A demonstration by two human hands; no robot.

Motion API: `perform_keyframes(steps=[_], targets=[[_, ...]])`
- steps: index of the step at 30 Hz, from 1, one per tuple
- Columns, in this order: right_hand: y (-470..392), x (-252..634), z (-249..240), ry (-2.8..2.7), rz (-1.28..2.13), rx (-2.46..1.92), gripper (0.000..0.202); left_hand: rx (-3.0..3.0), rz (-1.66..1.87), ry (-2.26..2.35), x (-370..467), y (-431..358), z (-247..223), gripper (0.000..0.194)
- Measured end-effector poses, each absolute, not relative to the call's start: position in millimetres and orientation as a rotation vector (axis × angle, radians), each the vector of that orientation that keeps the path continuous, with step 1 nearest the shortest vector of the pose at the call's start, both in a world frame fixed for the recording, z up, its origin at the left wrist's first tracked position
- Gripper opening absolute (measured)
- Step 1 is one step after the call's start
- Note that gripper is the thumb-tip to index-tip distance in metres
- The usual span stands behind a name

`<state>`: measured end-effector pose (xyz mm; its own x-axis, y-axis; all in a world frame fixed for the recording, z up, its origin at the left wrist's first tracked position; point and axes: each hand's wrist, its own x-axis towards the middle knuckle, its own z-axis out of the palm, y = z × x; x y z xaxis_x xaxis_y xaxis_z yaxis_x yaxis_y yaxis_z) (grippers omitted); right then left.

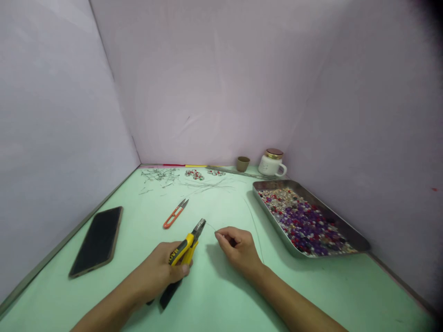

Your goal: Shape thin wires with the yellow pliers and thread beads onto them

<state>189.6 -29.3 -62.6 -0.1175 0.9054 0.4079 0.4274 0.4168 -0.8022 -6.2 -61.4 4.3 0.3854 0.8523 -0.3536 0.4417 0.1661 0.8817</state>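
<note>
My left hand (165, 269) is closed around the yellow and black handles of a pair of pliers (189, 245). The metal jaws point up and to the right, over the table. A thin wire (210, 227) runs from the jaw tips to my right hand (238, 249), whose thumb and forefinger pinch its other end. Whether a bead sits in that pinch is too small to tell. Just beyond the pliers lies a pair of orange thread snips (175, 216). A longer wire (254, 226) curves over the table to the right and passes behind my right wrist.
A metal tray (277, 223) of mixed beads stands at the right, a phone (98, 242) at the left. Along the back are wire scraps (159, 175), beaded pieces (194, 174), loose wires (211, 185), a small brown cup (242, 163) and a lidded white mug (269, 165). Pale walls enclose the table.
</note>
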Motion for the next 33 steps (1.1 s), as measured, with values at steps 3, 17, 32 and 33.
perform_keyframes(steps=[3,17,32,33], targets=[[-29,190,-64,-1.730,0.615,-1.163,0.020,1.528,0.404,1.301,-4,-62,1,0.008],[-33,188,-65,-1.636,0.534,-1.243,0.019,1.110,0.718,1.343,-38,-50,17,0.026],[-34,189,-64,-1.873,0.303,-1.046,0.020,1.452,0.314,1.270,3,-69,3,0.005],[-34,190,-64,-1.887,0.280,-1.044,0.020,1.487,0.290,1.311,3,-69,2,0.006]])
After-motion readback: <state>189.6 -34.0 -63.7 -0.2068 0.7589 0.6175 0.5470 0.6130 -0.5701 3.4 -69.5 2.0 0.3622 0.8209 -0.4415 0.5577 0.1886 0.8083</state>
